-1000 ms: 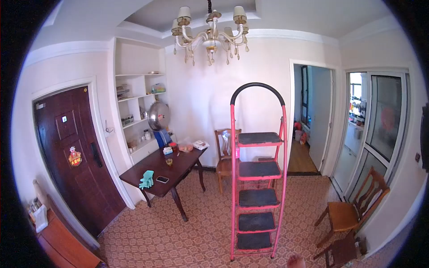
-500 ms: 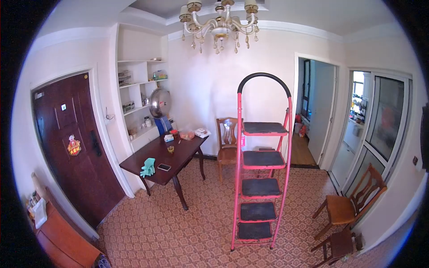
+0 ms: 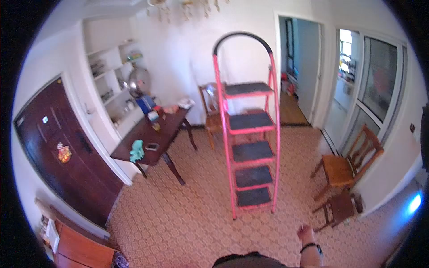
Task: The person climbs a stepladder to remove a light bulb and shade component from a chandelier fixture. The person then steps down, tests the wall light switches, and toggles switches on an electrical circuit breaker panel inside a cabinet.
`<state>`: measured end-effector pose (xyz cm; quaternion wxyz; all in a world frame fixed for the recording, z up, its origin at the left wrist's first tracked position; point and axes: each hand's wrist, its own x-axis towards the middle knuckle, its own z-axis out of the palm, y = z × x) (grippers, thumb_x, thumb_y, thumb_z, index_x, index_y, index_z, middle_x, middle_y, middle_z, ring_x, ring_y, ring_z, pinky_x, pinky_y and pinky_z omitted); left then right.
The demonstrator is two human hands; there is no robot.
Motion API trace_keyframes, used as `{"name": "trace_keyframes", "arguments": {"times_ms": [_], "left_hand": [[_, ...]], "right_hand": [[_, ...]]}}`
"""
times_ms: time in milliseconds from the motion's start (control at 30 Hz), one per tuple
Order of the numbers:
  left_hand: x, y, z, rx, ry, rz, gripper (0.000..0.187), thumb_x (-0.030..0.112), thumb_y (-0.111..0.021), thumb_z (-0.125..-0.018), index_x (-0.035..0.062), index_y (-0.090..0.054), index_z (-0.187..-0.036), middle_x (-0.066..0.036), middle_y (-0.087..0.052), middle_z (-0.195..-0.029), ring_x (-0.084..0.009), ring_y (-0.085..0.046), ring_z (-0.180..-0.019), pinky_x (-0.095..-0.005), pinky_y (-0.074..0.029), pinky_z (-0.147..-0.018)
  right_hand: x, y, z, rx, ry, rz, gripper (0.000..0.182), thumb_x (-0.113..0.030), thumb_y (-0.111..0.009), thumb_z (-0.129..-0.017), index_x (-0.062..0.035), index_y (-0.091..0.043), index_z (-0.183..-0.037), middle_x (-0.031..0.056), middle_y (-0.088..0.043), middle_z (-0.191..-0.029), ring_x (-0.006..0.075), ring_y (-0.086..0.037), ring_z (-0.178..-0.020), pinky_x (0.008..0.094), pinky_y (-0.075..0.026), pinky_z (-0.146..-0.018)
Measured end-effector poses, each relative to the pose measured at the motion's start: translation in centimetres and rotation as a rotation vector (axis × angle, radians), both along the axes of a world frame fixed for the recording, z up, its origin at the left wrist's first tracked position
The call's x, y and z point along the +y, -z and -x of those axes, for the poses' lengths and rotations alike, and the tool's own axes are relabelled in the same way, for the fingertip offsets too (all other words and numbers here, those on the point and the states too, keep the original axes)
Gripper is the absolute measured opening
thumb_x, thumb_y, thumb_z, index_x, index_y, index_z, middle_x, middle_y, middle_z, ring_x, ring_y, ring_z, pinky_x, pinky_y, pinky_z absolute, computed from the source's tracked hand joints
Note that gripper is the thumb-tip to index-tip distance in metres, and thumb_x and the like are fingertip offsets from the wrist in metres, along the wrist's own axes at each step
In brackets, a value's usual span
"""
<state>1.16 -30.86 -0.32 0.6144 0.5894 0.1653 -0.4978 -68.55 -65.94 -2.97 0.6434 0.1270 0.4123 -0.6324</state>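
Note:
My right hand (image 3: 305,233) is low in the view, over the patterned floor, with a dark band on its wrist. Blur smears its fingers, and no object shows in it. My left hand is out of view. Ahead stands a pink stepladder (image 3: 251,153), unfolded, with several black treads and a black-covered top hoop. The hand is apart from it, below and right of its feet. Nearest to the hand is a small dark wooden stool (image 3: 342,207), with a wooden chair (image 3: 338,171) just behind.
A dark table (image 3: 129,151) at left bears a green glove (image 3: 136,151), a phone (image 3: 152,146) and small items. Another chair (image 3: 213,120) stands behind the ladder. An orange-brown cabinet (image 3: 82,248) is at lower left. A chandelier (image 3: 185,6) hangs above.
The view has tilted down and rolled, so the room sits higher and leans. My right hand and dark clothing have come into view at the bottom. The ladder still stands in place.

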Motion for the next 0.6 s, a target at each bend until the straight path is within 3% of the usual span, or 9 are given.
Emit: {"name": "trace_keyframes", "arguments": {"times_ms": [67, 100, 133, 167, 233, 300, 400, 533, 600], "left_hand": [[-0.5, 1.1, -0.4, 0.043, -0.025, 0.055, 0.043, 0.054, -0.054, -0.083, 0.0174, -0.055, -0.105, -0.006, -0.057, -0.107, -0.0274, -0.055, -0.094, -0.0492, -0.048, -0.081], [-0.6, 1.8, -1.1, 0.059, -0.026, 0.098, 0.042, 0.054, -0.054, -0.083, 0.0175, -0.056, -0.104, -0.005, -0.058, -0.106, -0.0273, -0.056, -0.094, -0.0492, -0.048, -0.081], [-1.5, 2.6, -1.9, 0.061, -0.004, 0.124, 0.042, 0.054, -0.054, -0.083, 0.0177, -0.056, -0.104, -0.005, -0.058, -0.106, -0.0272, -0.056, -0.093, -0.0492, -0.048, -0.081], [-3.1, 2.4, -1.4, -0.071, 0.120, 0.078, 0.038, 0.050, -0.055, -0.084, 0.0173, -0.056, -0.102, -0.004, -0.058, -0.106, -0.0245, -0.054, -0.095, -0.0484, -0.045, -0.083], [-6.9, 0.8, 0.0, -0.345, 0.351, -0.045, 0.029, 0.041, -0.055, -0.085, 0.0164, -0.058, -0.099, -0.001, -0.059, -0.106, -0.0190, -0.052, -0.100, -0.0467, -0.040, -0.088], [-13.4, -3.6, 1.6, -0.004, -0.221, 0.012, 0.041, 0.045, -0.051, -0.089, 0.0146, -0.053, -0.116, -0.003, -0.056, -0.113, -0.0217, -0.051, -0.107, -0.0461, -0.043, -0.088], [-19.4, -5.6, -0.3, -0.214, -0.117, 0.130, 0.045, 0.046, -0.057, -0.087, 0.0141, -0.050, -0.117, -0.005, -0.057, -0.110, -0.0242, -0.055, -0.092, -0.0434, -0.048, -0.083], [-28.7, -12.3, -4.9, -0.313, -0.201, 0.207, 0.044, 0.043, -0.056, -0.088, 0.0125, -0.051, -0.120, -0.005, -0.058, -0.108, -0.0222, -0.055, -0.092, -0.0387, -0.046, -0.086], [-32.3, -14.4, -8.6, -0.502, -0.154, 0.199, 0.031, 0.036, -0.057, -0.090, 0.0113, -0.055, -0.108, -0.004, -0.059, -0.103, -0.0193, -0.058, -0.088, -0.0301, -0.049, -0.074]], "right_hand": [[-2.2, -2.0, 1.9, -0.066, -0.093, 0.261, 0.015, -0.028, -0.053, -0.088, -0.0157, -0.056, -0.080, 0.0012, -0.061, -0.084, 0.0176, -0.054, -0.076, 0.0340, -0.044, -0.063], [-2.7, -8.8, 0.4, 0.074, -0.028, 0.088, 0.015, -0.028, -0.055, -0.088, -0.0154, -0.057, -0.080, 0.0004, -0.061, -0.083, 0.0171, -0.054, -0.072, 0.0331, -0.047, -0.065], [-3.7, -8.3, 2.5, 0.002, -0.064, 0.230, 0.016, -0.029, -0.054, -0.089, -0.0152, -0.057, -0.081, 0.0002, -0.060, -0.081, 0.0170, -0.054, -0.069, 0.0319, -0.048, -0.064], [-5.1, -7.9, 4.3, -0.077, -0.104, 0.375, 0.017, -0.029, -0.054, -0.090, -0.0149, -0.057, -0.081, -0.0001, -0.060, -0.079, 0.0169, -0.054, -0.066, 0.0307, -0.049, -0.064], [-7.9, -8.9, 7.0, 0.083, 0.068, 0.247, 0.019, -0.030, -0.055, -0.090, -0.0147, -0.056, -0.078, -0.0010, -0.057, -0.073, 0.0168, -0.054, -0.063, 0.0297, -0.049, -0.060], [-9.3, -13.6, 8.3, 0.043, -0.016, 0.323, 0.017, -0.030, -0.054, -0.092, -0.0134, -0.058, -0.088, 0.0010, -0.062, -0.083, 0.0185, -0.057, -0.070, 0.0299, -0.049, -0.061], [-14.3, -17.3, 10.5, 0.153, 0.081, 0.133, 0.020, -0.034, -0.059, -0.089, -0.0149, -0.062, -0.083, -0.0003, -0.062, -0.079, 0.0166, -0.056, -0.066, 0.0317, -0.049, -0.061], [-22.8, -21.1, 13.3, 0.290, 0.001, 0.410, 0.019, -0.034, -0.060, -0.088, -0.0155, -0.065, -0.089, -0.0013, -0.065, -0.084, 0.0158, -0.059, -0.074, 0.0321, -0.048, -0.062], [-26.4, -26.1, 12.3, 0.401, 0.111, 0.389, 0.019, -0.032, -0.061, -0.090, -0.0141, -0.062, -0.093, -0.0004, -0.064, -0.083, 0.0140, -0.057, -0.074, 0.0272, -0.047, -0.065]]}}
